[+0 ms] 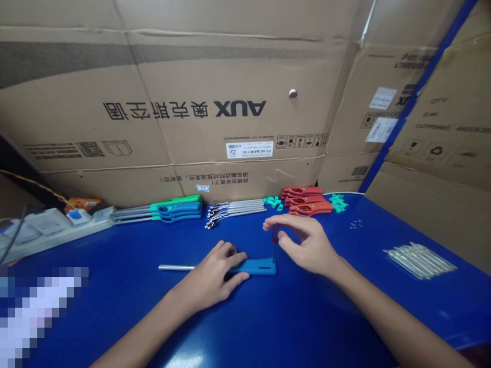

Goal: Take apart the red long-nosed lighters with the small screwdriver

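A long-nosed lighter with a blue handle (pixel 259 267) lies flat on the blue table, its metal tube (pixel 176 267) pointing left. My left hand (pixel 215 271) is closed over the middle of it, fingers and thumb on either side of the handle, pressing it down. My right hand (pixel 309 245) grips a small screwdriver (pixel 273 251) with a reddish handle, mostly hidden by the fingers. The shaft stands nearly upright, with its tip at the right end of the blue handle. Whether a screw sits under the tip is too small to tell.
Along the cardboard wall (pixel 192 66) lie finished-looking lighters (pixel 178 208), metal tubes with wires (pixel 241 206), green caps (pixel 273 202), red and orange handle shells (pixel 309 200) and green pieces (pixel 337 202). Small screws (pixel 356 224) and clear sticks (pixel 420 259) lie right; a power strip (pixel 57 232) left.
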### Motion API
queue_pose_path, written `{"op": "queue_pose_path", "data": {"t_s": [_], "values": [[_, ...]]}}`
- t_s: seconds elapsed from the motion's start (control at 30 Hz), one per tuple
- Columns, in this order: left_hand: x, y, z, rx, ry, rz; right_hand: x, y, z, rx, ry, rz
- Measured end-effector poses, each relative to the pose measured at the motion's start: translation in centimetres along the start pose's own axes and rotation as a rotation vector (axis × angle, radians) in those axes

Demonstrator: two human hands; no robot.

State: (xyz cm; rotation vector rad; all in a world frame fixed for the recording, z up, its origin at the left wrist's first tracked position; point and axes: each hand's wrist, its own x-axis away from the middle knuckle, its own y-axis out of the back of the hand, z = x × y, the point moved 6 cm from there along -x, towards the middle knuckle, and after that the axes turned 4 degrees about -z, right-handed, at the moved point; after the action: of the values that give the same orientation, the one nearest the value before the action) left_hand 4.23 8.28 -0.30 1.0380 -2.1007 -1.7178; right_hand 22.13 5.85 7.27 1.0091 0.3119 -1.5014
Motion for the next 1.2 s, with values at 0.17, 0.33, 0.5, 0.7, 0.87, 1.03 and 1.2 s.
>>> {"op": "queue_pose_path", "data": {"t_s": [0.17, 0.33, 0.5, 0.7, 0.87, 1.03, 1.2], "values": [[-0.3, 0.4, -1.3, -0.098, 0.081, -0.075, -0.2, 0.3, 0.3, 0.089, 0.048, -0.017], [-2.7, -0.5, -4.1, 0.0, 0.159, -0.101, 0.0, 0.2, -0.4, -0.026, -0.01, -0.006], [-4.5, -2.7, -4.8, 0.111, 0.214, -0.028, -0.2, 0.4, 0.0, 0.035, 0.032, 0.001], [-4.4, -3.3, -4.4, 0.088, 0.214, -0.057, -0.2, 0.4, -0.1, -0.052, -0.002, 0.003], [-4.4, -3.3, -4.7, 0.047, 0.194, -0.05, -0.1, 0.1, 0.5, 0.021, 0.051, 0.028], [-4.4, -3.3, -4.8, 0.017, 0.203, -0.027, 0.0, 0.0, 0.3, -0.054, 0.003, 0.019], [-4.3, -3.4, -4.8, -0.021, 0.201, -0.029, 0.2, -0.2, 0.6, -0.003, 0.041, 0.071]]}}
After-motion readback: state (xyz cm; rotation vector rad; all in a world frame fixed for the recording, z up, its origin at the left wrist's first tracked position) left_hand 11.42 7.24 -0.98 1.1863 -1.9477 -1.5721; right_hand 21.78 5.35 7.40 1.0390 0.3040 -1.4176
